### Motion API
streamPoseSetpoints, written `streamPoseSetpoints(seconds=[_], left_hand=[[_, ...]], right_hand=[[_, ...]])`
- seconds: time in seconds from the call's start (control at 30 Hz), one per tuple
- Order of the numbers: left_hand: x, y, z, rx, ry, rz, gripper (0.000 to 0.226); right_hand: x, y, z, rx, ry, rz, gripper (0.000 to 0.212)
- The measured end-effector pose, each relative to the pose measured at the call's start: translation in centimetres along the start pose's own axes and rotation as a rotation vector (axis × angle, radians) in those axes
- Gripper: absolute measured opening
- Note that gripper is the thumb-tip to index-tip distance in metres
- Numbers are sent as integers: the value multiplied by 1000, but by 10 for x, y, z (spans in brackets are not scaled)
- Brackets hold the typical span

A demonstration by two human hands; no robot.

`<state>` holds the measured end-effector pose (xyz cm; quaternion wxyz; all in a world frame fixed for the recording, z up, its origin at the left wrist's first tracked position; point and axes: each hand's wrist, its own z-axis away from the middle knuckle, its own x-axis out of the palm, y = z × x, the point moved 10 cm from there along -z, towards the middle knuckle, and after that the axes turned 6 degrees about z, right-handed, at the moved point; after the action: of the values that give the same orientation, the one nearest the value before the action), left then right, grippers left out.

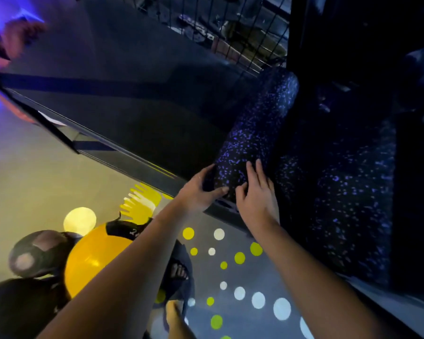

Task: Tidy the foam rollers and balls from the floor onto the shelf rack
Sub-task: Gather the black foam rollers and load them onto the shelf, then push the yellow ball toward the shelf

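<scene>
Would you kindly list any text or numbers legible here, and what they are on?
"2": white, on the black panel of the yellow ball; the rest is hidden behind the left forearm.
Speckled foam roller: no text visible.
White patch on the shelf rack: too blurred to read.

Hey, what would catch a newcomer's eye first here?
The yellow ball on the floor, lower left, stands out brightest. At centre, the left hand grips the end of a speckled roller lying on the rack, the right hand resting on it.
</scene>
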<state>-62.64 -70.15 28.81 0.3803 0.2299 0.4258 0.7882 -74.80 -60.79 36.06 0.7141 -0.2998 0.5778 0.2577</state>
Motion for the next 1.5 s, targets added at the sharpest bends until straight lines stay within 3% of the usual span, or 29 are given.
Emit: streamPoseSetpoints(seconds=[0.07, 0.17, 0.27, 0.33, 0.4, 0.5, 0.57, 0.63, 0.7, 0.8, 0.87, 0.97, 1.07, 1.17, 1.37, 1.5], left_hand=[[-5, -1, 4, -5, 30, -18, 101], [-24, 5, 25, 53, 143, 131, 77], [-76, -26, 68, 35, 415, 382, 45], [-115, -83, 109, -75, 576, 406, 36], [-146, -148, 154, -207, 631, 350, 34], [-186, -254, 226, -446, 667, 265, 35], [-212, -323, 267, -564, 705, 255, 48], [-232, -390, 293, -627, 745, 287, 52], [-250, -452, 298, -662, 766, 271, 57], [-259, -535, 271, -712, 702, 301, 97], [-261, -568, 234, -662, 743, 481, 99], [-257, -606, 201, -625, 981, 885, 87], [-249, -608, 180, -430, 988, 1059, 60], [-251, -585, 197, -417, 1023, 1013, 42], [-283, -444, 275, -398, 1004, 1022, 43], [-330, -316, 304, -313, 964, 996, 54]], right_hand=[[-6, -8, -2, 27, 12, 51, 57], [-33, -24, 7, 15, 177, 116, 50], [-50, -65, 38, -138, 368, 37, 48], [-32, -107, 72, -266, 350, -39, 46], [16, -149, 108, -364, 189, -105, 45], [133, -191, 160, -370, -223, -152, 39], [220, -196, 186, -198, -538, -180, 31], [298, -193, 203, 15, -769, -214, 40], [360, -190, 200, 151, -831, -232, 56], [439, -196, 180, 242, -822, -301, 73], [480, -197, 163, 257, -838, -380, 81], [531, -175, 143, 397, -881, -506, 84], [561, -152, 129, 451, -868, -638, 94], [575, -133, 127, 452, -885, -771, 92], [380, -205, 159, 545, -867, -845, 99], [230, -271, 127, 452, -773, -913, 61]])
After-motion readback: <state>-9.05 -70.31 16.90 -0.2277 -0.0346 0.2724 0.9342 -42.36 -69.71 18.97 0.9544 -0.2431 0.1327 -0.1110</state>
